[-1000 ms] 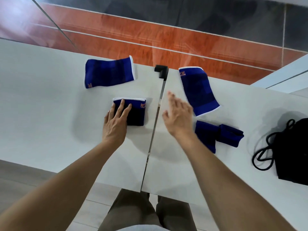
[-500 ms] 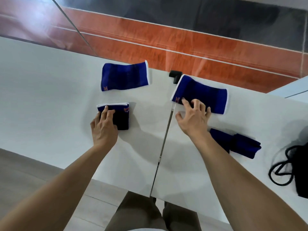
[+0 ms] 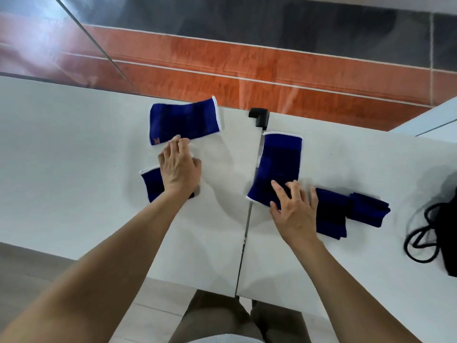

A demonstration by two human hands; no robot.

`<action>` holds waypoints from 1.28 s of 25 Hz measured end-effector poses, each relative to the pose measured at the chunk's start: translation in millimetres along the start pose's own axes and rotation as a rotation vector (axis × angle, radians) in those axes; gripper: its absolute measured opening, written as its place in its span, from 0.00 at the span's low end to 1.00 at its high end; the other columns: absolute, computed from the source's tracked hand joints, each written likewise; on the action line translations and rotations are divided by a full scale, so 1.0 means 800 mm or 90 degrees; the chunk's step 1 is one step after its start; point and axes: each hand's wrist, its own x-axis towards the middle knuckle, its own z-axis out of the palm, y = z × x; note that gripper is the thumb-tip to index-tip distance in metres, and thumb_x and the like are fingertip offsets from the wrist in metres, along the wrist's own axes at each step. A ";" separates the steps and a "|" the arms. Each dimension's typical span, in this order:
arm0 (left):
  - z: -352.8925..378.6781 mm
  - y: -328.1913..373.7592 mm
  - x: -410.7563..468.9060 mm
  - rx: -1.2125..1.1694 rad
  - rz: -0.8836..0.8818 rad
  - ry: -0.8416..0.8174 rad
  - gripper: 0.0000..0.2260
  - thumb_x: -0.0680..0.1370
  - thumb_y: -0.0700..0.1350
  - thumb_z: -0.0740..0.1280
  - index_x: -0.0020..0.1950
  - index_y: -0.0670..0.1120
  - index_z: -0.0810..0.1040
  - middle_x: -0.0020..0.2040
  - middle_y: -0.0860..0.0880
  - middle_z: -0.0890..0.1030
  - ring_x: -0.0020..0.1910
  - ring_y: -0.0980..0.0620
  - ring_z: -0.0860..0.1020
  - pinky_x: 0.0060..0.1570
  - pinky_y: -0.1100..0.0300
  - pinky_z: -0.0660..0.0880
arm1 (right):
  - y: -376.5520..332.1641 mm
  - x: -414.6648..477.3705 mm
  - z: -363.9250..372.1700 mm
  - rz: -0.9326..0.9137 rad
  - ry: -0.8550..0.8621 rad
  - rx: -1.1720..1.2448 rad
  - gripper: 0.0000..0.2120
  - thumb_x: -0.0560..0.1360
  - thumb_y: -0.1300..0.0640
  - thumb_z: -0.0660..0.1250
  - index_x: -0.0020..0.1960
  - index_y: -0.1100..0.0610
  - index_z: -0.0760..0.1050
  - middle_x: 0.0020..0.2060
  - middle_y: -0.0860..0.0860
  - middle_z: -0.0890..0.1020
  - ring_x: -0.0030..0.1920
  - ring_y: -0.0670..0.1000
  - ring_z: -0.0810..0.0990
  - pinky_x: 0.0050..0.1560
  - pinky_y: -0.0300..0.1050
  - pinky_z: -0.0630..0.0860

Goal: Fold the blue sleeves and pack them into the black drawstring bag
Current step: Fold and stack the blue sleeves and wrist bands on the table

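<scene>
Our open right hand (image 3: 293,209) presses the near end of a flat sleeve (image 3: 279,167), its long axis running away from us. Our left hand (image 3: 179,167), also open, touches another sleeve (image 3: 184,120).

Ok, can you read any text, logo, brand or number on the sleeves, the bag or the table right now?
No legible words or numbers anywhere.
Flat blue sleeve by the left hand: small orange mark at its near-left corner, too small and blurred to read.
Blue sleeve under the right hand, the other sleeves and the black drawstring bag: no visible text.
</scene>
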 end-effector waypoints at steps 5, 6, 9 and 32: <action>0.023 0.040 0.054 0.010 -0.066 -0.215 0.27 0.81 0.45 0.56 0.80 0.45 0.55 0.82 0.44 0.52 0.80 0.43 0.49 0.78 0.47 0.48 | 0.011 -0.040 -0.002 0.041 -0.001 -0.031 0.26 0.79 0.53 0.65 0.77 0.50 0.67 0.71 0.57 0.74 0.73 0.57 0.69 0.78 0.61 0.54; 0.026 0.051 0.052 0.026 -0.047 -0.229 0.27 0.81 0.45 0.56 0.80 0.46 0.55 0.81 0.44 0.53 0.80 0.42 0.50 0.78 0.46 0.48 | 0.012 -0.046 -0.001 0.047 -0.004 -0.030 0.26 0.79 0.53 0.64 0.77 0.50 0.66 0.71 0.57 0.74 0.73 0.57 0.69 0.78 0.61 0.53; 0.035 0.092 0.025 0.081 0.091 -0.225 0.25 0.80 0.46 0.58 0.78 0.48 0.60 0.76 0.42 0.60 0.78 0.40 0.52 0.76 0.39 0.45 | 0.013 -0.055 0.001 0.051 -0.005 -0.019 0.25 0.80 0.53 0.63 0.77 0.51 0.67 0.72 0.57 0.73 0.74 0.57 0.69 0.78 0.61 0.54; 0.040 0.019 -0.200 -0.068 0.206 -0.096 0.23 0.76 0.37 0.63 0.72 0.45 0.70 0.63 0.42 0.72 0.54 0.41 0.73 0.57 0.46 0.74 | 0.006 -0.077 0.007 -0.013 0.007 0.051 0.24 0.77 0.55 0.64 0.73 0.53 0.70 0.69 0.57 0.73 0.68 0.59 0.72 0.68 0.56 0.67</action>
